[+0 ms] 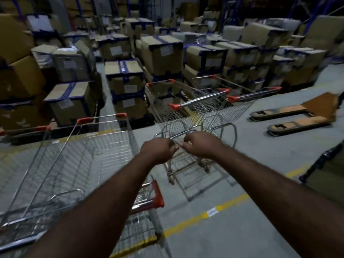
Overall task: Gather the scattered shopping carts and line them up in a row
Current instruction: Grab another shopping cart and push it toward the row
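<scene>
Two wire shopping carts with red corner caps stand side by side ahead of me, the middle cart [178, 110] and the right cart [240, 107]. My left hand [158, 151] and my right hand [200, 146] are both closed on the thin metal handle bar of the middle cart, close together. At my lower left, a larger cart [78, 161] with a red-ended handle stands close to my left arm. The edge of another cart [24, 130] shows at the far left.
Stacks of taped cardboard boxes [126, 84] fill the space beyond the carts. An orange pallet jack [297, 118] lies on the grey floor to the right. A yellow floor line [204, 215] runs diagonally below my arms. A dark object [320, 164] sits at the right edge.
</scene>
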Motion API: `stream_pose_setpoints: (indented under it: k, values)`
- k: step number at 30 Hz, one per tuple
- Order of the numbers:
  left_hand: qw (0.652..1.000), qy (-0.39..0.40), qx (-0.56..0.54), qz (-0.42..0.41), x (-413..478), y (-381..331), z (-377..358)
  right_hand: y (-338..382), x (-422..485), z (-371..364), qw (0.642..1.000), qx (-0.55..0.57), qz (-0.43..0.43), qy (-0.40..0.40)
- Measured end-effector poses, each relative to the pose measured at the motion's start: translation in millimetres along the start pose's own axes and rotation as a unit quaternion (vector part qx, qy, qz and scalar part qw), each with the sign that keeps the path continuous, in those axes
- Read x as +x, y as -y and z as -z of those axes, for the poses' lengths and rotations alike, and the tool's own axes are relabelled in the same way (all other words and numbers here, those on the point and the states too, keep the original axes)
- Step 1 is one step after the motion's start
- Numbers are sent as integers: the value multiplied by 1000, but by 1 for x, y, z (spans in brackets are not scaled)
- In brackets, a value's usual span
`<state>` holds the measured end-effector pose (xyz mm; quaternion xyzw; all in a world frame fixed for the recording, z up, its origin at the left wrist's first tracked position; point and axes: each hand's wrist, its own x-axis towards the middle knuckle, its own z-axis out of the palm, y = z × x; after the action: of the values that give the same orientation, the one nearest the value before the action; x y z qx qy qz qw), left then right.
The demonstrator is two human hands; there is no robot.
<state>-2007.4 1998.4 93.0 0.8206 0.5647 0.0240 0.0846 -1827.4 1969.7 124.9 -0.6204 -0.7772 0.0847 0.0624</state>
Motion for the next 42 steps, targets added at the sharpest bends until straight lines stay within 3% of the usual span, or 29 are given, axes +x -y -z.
stream_pose_setpoints:
  k: [9, 19, 26, 36, 42]
  values:
    - [998, -33, 12, -50, 110, -83, 35, -107, 25, 61, 996, -7, -48, -77]
    - [998, -58, -4, -36, 273, -84, 29, -203, 143, 75, 996, -25, -46, -66]
    - [997, -59, -57, 11, 396, -69, 13, -264, 259, 77, 999, -4, -33, -28]
    - [983, -63, -150, 86, 486, -62, -54, -354, 393, 42, 999, -20, 9, 48]
    - [974, -82, -34, 210, 509, -58, -69, -409, 463, 6, 992, -78, 56, 84]
